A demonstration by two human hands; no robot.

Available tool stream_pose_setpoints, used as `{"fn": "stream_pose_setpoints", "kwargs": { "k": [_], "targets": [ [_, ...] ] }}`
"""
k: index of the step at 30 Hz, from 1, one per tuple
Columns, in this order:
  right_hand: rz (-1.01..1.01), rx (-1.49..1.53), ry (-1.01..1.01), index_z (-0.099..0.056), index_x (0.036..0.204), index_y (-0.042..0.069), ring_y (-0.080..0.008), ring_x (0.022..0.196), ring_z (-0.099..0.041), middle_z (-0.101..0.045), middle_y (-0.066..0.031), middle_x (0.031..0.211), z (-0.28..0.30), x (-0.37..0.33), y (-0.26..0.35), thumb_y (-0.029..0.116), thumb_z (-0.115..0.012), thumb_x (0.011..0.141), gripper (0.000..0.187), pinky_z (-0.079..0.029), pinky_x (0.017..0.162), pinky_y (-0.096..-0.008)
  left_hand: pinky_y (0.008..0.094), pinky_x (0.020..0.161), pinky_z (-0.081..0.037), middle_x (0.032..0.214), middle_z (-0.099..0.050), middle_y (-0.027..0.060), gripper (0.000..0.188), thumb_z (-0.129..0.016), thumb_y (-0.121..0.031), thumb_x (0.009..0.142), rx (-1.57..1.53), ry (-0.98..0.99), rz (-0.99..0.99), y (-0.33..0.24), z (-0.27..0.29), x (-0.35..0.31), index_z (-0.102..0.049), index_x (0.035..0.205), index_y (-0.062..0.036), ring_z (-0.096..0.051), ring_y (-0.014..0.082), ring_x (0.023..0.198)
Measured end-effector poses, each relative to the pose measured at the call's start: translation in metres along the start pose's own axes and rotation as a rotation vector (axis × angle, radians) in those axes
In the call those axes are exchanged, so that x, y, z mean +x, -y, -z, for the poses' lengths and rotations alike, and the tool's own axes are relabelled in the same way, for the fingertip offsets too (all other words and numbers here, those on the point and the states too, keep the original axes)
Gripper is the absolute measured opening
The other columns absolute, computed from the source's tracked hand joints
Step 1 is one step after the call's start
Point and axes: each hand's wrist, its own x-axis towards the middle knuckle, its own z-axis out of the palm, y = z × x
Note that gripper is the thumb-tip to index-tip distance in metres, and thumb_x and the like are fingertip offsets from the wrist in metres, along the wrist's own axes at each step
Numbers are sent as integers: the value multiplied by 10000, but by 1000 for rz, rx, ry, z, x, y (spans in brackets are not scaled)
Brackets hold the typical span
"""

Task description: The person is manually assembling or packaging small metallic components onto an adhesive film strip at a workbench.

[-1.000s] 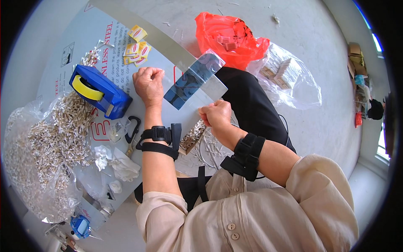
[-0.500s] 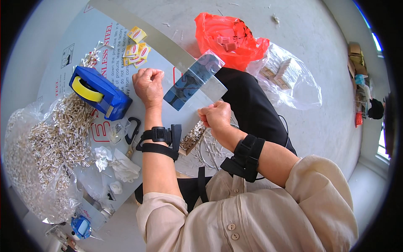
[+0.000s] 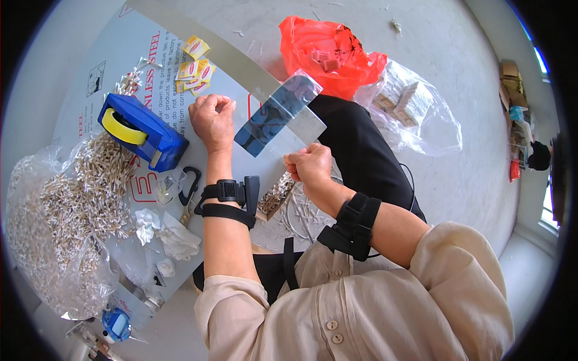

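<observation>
My left hand [image 3: 212, 122] is closed over the table, its fingertips pressed together toward the right; whatever they pinch is too small to make out. My right hand [image 3: 309, 166] is closed too, thumb and fingers together, just above a small open box of cotton swabs [image 3: 277, 196]. Between and beyond my hands lies a glossy dark-blue strip [image 3: 265, 127] with a clear, shiny end. A small pale square panel [image 3: 307, 125] adjoins it. Left of my left hand stands a blue tape dispenser [image 3: 155, 139] with a yellow roll [image 3: 123, 127]. Black-handled scissors [image 3: 190, 186] lie beside my left wrist.
A clear bag of loose cotton swabs [image 3: 78, 210] spreads over the table's left. Small yellow packets [image 3: 191, 71] lie at the far side. Crumpled tissue [image 3: 179, 237] sits nearer me. On the floor are a red plastic bag [image 3: 331, 57] and a clear bag of white packs [image 3: 409, 102].
My left hand has risen very slightly toward the far side. Reflections on the glossy strip have shifted a little. My right hand stays nearly still.
</observation>
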Motion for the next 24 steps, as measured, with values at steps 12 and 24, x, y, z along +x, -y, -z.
{"fn": "stream_pose_setpoints", "kwargs": {
  "k": [12, 24],
  "targets": [
    [10, -2, 3, -445, 647, 41, -139, 435, -519, -558, -92, 572, 2, 1, -3, -30, -681, 667, 247, -416, 374, -251, 390, 721, -438, 848, -550, 98, 283, -771, -59, 613, 58, 75, 199, 4, 6, 17, -547, 786, -48, -529, 282, 772],
    [57, 112, 25, -434, 650, 36, -140, 428, -522, -548, -94, 548, 6, 0, -8, -47, -667, 688, 250, -404, 360, -256, 421, 1020, -315, 1301, -455, 137, 490, -643, -185, 793, 286, 407, -299, -43, 43, -36, -478, 1230, -37, -403, 283, 1229]
  ]
}}
